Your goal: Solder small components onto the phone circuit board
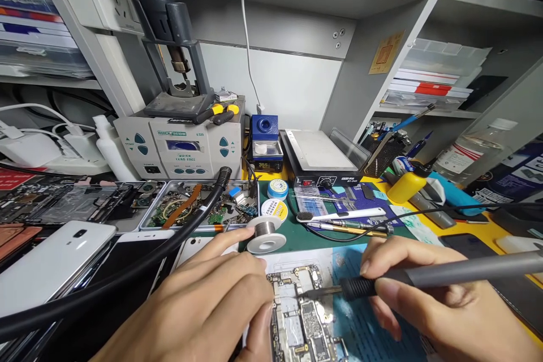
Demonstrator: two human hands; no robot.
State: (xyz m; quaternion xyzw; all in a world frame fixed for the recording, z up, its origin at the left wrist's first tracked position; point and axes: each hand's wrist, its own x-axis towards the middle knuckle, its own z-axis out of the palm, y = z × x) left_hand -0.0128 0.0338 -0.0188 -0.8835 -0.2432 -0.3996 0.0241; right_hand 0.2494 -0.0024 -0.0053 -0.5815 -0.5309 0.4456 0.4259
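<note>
My right hand (441, 288) grips a soldering iron (449, 272) by its black sleeve. Its metal tip points left, over the pale bare area of a phone circuit board (311, 328). My left hand (212, 300) lies at the board's left edge, fingers curled and thumb tucked beneath. What those fingers pinch is hidden. The left index finger stretches forward to a spool of solder wire (265, 232), at or touching its rim. Under the board is a blue and white printed sheet (352, 322).
A hot-air station (178, 144) stands behind on the left, its thick black hose (127, 271) crossing the left foreground. White phones (51, 266) lie left. Behind the board are a toothbrush (343, 215), flux tins (278, 189) and a heating plate (322, 153). A yellow bottle (409, 184) stands right.
</note>
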